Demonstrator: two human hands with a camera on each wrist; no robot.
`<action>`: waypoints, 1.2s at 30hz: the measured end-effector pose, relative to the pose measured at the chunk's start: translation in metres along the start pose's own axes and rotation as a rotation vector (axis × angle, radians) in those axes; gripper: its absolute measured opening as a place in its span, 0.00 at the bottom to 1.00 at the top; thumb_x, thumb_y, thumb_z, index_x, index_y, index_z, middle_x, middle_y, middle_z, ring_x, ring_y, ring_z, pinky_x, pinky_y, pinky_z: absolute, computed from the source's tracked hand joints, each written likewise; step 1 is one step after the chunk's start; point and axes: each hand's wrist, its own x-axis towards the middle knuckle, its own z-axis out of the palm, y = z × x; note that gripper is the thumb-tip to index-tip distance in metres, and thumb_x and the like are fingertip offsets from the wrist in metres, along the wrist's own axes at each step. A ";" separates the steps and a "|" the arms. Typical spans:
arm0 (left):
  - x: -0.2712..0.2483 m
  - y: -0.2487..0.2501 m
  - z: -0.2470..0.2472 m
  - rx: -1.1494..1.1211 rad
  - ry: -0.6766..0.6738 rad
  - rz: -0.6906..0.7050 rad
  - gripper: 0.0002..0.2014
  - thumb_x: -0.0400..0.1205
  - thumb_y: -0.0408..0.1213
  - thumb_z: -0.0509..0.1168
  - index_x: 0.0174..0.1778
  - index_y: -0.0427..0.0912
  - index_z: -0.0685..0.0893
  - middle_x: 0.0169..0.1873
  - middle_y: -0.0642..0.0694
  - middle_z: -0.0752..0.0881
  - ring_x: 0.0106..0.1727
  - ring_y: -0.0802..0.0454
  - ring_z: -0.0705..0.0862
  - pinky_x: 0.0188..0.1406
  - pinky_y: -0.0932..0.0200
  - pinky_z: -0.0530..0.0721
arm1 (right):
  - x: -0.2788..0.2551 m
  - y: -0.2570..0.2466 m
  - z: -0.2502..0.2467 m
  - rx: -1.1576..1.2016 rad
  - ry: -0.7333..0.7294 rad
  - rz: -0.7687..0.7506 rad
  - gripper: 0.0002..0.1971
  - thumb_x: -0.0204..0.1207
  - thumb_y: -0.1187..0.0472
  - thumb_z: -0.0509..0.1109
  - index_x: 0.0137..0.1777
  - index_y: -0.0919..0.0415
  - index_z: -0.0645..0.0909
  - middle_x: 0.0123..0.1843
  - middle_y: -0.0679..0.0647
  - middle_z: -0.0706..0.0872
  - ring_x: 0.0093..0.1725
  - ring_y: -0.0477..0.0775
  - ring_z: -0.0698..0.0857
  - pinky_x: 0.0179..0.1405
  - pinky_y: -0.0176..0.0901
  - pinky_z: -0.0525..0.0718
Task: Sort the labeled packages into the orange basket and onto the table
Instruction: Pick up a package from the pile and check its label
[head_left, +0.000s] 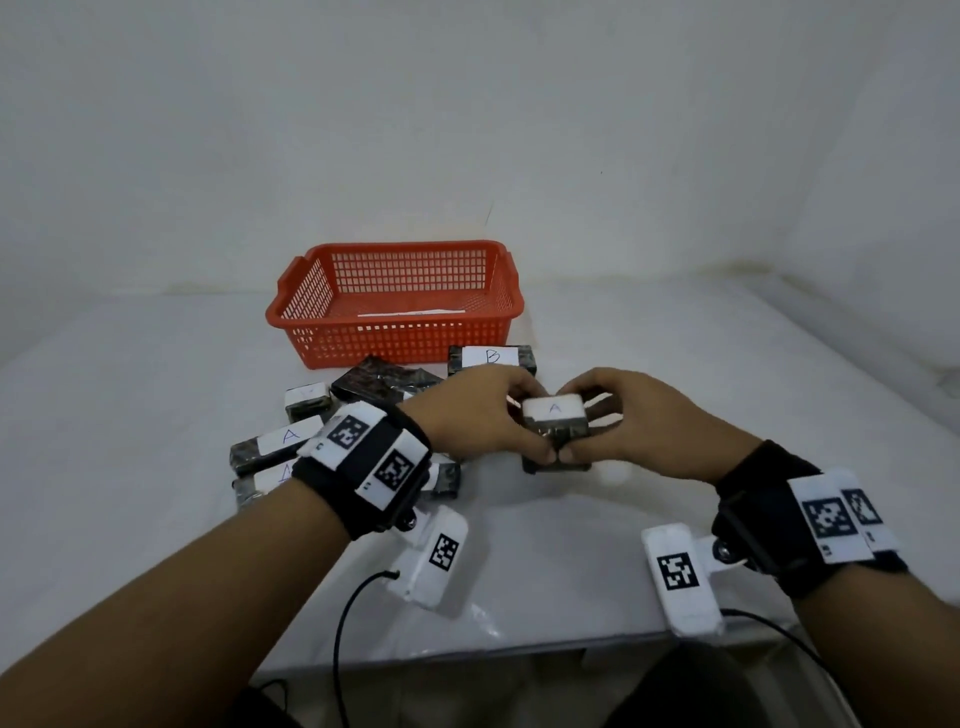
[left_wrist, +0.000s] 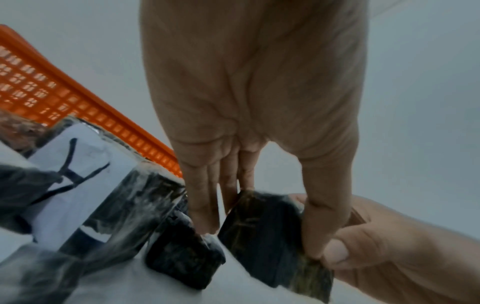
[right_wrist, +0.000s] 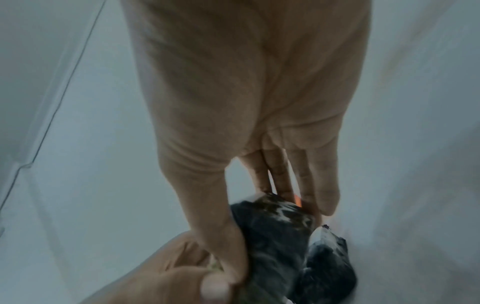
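- The orange basket (head_left: 395, 301) stands on the white table (head_left: 675, 374) by the wall; a flat white item lies on its floor, not identifiable.
- In front of the basket, toward the person, both hands hold one dark wrapped package marked A (head_left: 555, 431), raised just above the table.
- Left hand (head_left: 478, 415): thumb on the near face of the package, fingers curled over its far top edge. The left wrist view shows the thumb (left_wrist: 324, 216) pressed down the package's side and the fingers (left_wrist: 205, 197) behind it.
- Right hand (head_left: 639, 421): the same grip mirrored, thumb on the near face, fingers curled over the far edge. The two thumb tips touch at the lower middle of the near face.
- The white label with the A faces up between the two sets of fingers.
- The right wrist view shows the package (right_wrist: 272, 236) pinched between the right thumb and fingers; it is blurred.
- A package marked B (head_left: 491, 358) lies flat just in front of the basket's right half, beyond the left hand's fingers.
- A pile of packages (head_left: 291, 441) lies in front of the basket's left half, partly hidden by the left wrist; two show an A, and one lies dark side up against the basket wall.
- Both wrists carry black straps with printed square markers and a white camera unit.
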 end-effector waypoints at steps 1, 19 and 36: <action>0.000 -0.002 -0.002 -0.103 0.020 0.010 0.30 0.67 0.44 0.85 0.66 0.51 0.85 0.57 0.54 0.92 0.59 0.54 0.91 0.63 0.52 0.89 | 0.000 0.001 -0.001 0.067 0.036 -0.025 0.28 0.64 0.56 0.91 0.63 0.45 0.85 0.57 0.44 0.93 0.57 0.44 0.92 0.64 0.55 0.91; -0.021 -0.003 -0.007 -0.613 0.287 0.169 0.17 0.82 0.35 0.75 0.68 0.38 0.87 0.59 0.42 0.93 0.61 0.47 0.92 0.70 0.45 0.87 | -0.002 -0.017 0.017 0.693 0.221 -0.201 0.24 0.73 0.58 0.84 0.68 0.60 0.86 0.64 0.57 0.93 0.65 0.55 0.92 0.69 0.51 0.88; -0.023 -0.017 -0.014 -0.694 0.200 0.216 0.25 0.80 0.26 0.75 0.74 0.38 0.83 0.65 0.42 0.91 0.68 0.46 0.89 0.73 0.45 0.85 | 0.006 -0.021 0.017 0.487 0.224 -0.255 0.26 0.73 0.66 0.85 0.71 0.60 0.86 0.65 0.53 0.93 0.67 0.52 0.91 0.73 0.60 0.86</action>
